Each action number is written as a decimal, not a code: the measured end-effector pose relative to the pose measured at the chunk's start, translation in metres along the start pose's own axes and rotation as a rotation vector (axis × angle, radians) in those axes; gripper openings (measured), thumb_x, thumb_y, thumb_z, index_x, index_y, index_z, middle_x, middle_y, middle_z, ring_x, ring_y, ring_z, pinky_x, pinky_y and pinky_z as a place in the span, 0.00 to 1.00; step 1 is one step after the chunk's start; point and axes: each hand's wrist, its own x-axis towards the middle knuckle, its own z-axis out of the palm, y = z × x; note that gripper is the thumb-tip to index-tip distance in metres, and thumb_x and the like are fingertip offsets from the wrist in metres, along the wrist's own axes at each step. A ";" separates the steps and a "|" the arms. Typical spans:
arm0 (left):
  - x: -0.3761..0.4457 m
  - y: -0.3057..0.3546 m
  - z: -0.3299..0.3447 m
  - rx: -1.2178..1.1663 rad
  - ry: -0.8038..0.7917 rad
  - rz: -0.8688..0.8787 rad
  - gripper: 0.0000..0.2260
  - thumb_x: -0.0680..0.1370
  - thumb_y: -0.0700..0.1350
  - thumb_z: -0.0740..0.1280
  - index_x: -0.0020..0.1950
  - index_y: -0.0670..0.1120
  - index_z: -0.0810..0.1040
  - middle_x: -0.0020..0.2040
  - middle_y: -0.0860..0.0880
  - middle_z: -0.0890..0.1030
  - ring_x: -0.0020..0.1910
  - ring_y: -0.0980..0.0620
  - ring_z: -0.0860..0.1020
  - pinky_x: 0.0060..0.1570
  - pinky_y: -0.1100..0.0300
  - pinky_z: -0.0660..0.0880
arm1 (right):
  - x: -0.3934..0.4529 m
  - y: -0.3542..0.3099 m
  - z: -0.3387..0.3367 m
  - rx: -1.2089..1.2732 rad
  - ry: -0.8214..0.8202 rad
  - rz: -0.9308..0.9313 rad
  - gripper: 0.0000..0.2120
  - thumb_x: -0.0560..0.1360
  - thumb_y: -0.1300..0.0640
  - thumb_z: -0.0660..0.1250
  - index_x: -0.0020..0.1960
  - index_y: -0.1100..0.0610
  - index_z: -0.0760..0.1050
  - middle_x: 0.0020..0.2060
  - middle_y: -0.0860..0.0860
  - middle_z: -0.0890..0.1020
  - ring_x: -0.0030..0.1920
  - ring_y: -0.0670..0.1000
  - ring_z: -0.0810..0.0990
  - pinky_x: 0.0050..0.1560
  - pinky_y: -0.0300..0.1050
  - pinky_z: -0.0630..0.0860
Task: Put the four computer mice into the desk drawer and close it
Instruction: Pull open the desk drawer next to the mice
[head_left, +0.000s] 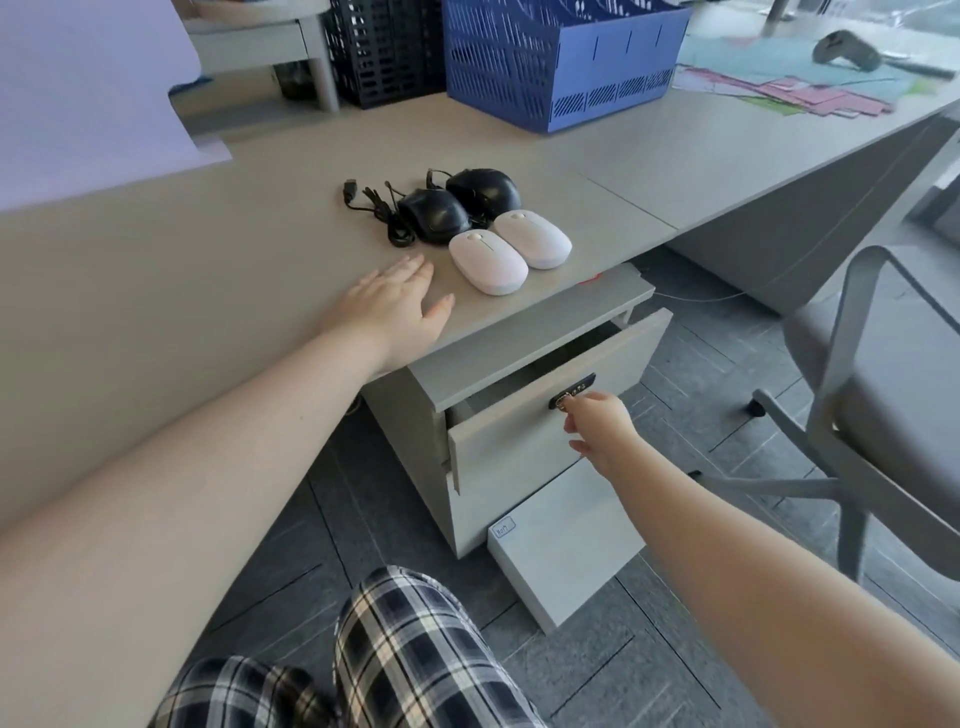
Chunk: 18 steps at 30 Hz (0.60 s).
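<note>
Two black wired mice (435, 214) (484, 191) and two white wireless mice (487, 262) (533, 238) lie together near the desk's front edge (260, 291). My left hand (395, 306) rests flat on the desk just left of the nearer white mouse, fingers spread, holding nothing. Below, the top drawer (519, 431) of the grey cabinet stands slightly pulled out. My right hand (602, 426) touches the drawer front at its black combination lock (571, 391), fingers pinched at the lock.
A blue file basket (561, 67) and a black crate (384, 52) stand at the back of the desk. A grey office chair (872, 415) is to the right. A flat grey box (566, 540) lies on the floor below the cabinet. My checked trouser leg (415, 654) is at the bottom.
</note>
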 end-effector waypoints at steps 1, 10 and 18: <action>0.000 0.000 0.000 0.000 -0.002 0.003 0.28 0.82 0.57 0.49 0.78 0.46 0.54 0.80 0.50 0.52 0.78 0.54 0.50 0.76 0.55 0.48 | -0.004 0.005 -0.008 -0.114 0.067 -0.074 0.11 0.77 0.58 0.62 0.57 0.60 0.76 0.41 0.55 0.79 0.45 0.53 0.77 0.41 0.46 0.75; -0.010 0.002 0.003 -0.024 0.008 -0.002 0.26 0.82 0.54 0.49 0.78 0.45 0.55 0.80 0.49 0.54 0.78 0.53 0.52 0.76 0.54 0.49 | -0.020 0.015 -0.014 -1.011 0.026 -1.030 0.14 0.76 0.60 0.56 0.51 0.61 0.80 0.52 0.55 0.84 0.61 0.56 0.77 0.75 0.50 0.59; -0.027 0.011 0.008 0.018 0.027 0.033 0.25 0.83 0.52 0.47 0.78 0.43 0.56 0.79 0.47 0.55 0.78 0.51 0.52 0.76 0.54 0.49 | -0.034 0.011 -0.027 -1.041 0.012 -0.927 0.17 0.77 0.52 0.55 0.43 0.60 0.79 0.42 0.54 0.83 0.48 0.57 0.78 0.43 0.45 0.74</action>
